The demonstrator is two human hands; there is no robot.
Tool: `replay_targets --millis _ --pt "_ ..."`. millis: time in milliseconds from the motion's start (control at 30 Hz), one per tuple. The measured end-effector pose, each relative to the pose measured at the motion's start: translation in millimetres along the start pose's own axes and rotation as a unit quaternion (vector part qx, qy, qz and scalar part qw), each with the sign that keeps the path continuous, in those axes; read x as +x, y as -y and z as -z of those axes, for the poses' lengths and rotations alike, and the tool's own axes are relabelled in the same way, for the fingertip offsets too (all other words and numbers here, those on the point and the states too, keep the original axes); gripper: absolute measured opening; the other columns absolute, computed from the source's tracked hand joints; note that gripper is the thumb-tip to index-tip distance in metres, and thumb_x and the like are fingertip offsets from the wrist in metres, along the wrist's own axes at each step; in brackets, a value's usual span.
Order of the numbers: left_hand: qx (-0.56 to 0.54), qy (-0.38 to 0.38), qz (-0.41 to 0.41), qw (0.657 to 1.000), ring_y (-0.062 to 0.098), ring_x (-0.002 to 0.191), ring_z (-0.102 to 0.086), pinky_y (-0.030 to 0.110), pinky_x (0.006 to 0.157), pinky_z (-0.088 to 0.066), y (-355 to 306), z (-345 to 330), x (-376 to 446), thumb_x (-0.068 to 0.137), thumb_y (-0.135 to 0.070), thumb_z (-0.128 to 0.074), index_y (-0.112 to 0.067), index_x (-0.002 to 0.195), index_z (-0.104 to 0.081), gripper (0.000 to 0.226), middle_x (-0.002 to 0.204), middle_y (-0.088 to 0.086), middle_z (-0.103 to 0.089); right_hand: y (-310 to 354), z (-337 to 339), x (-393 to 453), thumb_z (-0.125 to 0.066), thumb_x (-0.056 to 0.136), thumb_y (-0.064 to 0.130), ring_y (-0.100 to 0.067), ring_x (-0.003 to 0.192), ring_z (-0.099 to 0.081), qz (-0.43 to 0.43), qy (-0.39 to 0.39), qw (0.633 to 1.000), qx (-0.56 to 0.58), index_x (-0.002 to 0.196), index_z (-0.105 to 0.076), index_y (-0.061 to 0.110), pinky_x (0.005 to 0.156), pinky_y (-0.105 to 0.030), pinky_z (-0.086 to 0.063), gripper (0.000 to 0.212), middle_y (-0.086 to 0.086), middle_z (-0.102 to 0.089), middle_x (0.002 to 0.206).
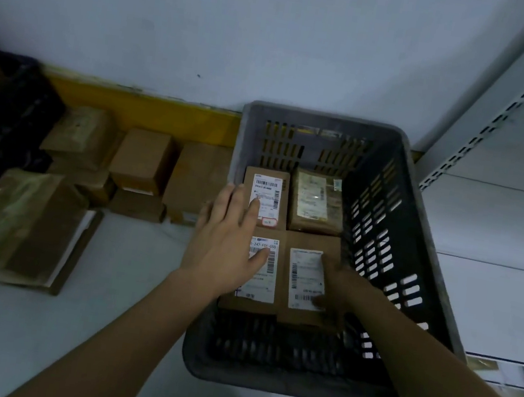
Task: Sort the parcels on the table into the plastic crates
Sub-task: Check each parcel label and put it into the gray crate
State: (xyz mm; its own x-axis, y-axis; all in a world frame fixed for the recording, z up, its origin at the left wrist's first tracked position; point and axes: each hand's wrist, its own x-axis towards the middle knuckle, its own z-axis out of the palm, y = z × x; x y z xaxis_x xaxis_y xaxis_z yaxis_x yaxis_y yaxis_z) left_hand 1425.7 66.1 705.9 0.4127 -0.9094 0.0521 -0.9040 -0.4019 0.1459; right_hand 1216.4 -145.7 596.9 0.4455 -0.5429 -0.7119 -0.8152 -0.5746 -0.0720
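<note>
The left hand (pixel 231 237) reaches into the grey plastic crate (pixel 393 237), fingers spread flat and holding nothing, hovering over or resting on the 2 left parcels; contact is unclear. The right hand (pixel 339 296) grips the near-right parcel (pixel 307 282) by its right edge, thumb on the label. 4 parcels lie in the crate: far-left parcel (pixel 267 195), far-right parcel (pixel 317 202), near-left parcel (pixel 259 282). Left of the crate, more brown boxes (pixel 141 161) sit on the white table (pixel 68 322) against the wall.
</note>
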Motion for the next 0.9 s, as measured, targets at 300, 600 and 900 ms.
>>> replay_targets --millis 300,600,900 --pt "0.011 -0.001 0.003 1.000 0.034 0.164 0.001 0.058 0.130 -0.019 -0.7 -0.6 0.4 0.101 -0.068 -0.047 -0.016 0.169 -0.022 0.089 0.177 0.016 -0.009 6.8 -10.2 11.3 -0.065 0.072 0.090 -0.047 0.159 -0.019 -0.042 -0.026 0.988 -0.146 0.169 0.012 0.028 0.125 -0.065 -0.026 0.138 -0.019 -0.014 0.176" --pt "-0.055 -0.073 0.007 0.996 0.032 0.162 -0.016 0.062 0.129 -0.017 4.1 10.7 -4.1 0.102 -0.066 -0.043 -0.021 0.167 -0.025 0.081 0.175 0.011 -0.022 42.9 38.7 -29.1 -0.037 0.095 0.082 -0.042 0.162 -0.012 -0.021 -0.243 0.960 -0.139 0.167 -0.022 0.028 0.126 -0.062 -0.023 0.091 -0.016 -0.020 0.175" --pt "-0.005 -0.081 0.084 0.993 0.036 0.162 -0.017 0.063 0.129 -0.018 81.1 25.4 -25.3 0.101 -0.067 -0.037 -0.020 0.167 -0.031 0.081 0.175 0.015 -0.023 131.5 70.9 -89.6 -0.012 0.103 0.075 -0.043 0.163 -0.012 0.059 -0.414 0.906 -0.060 0.168 -0.028 0.022 0.130 -0.063 -0.018 0.085 -0.021 -0.021 0.175"
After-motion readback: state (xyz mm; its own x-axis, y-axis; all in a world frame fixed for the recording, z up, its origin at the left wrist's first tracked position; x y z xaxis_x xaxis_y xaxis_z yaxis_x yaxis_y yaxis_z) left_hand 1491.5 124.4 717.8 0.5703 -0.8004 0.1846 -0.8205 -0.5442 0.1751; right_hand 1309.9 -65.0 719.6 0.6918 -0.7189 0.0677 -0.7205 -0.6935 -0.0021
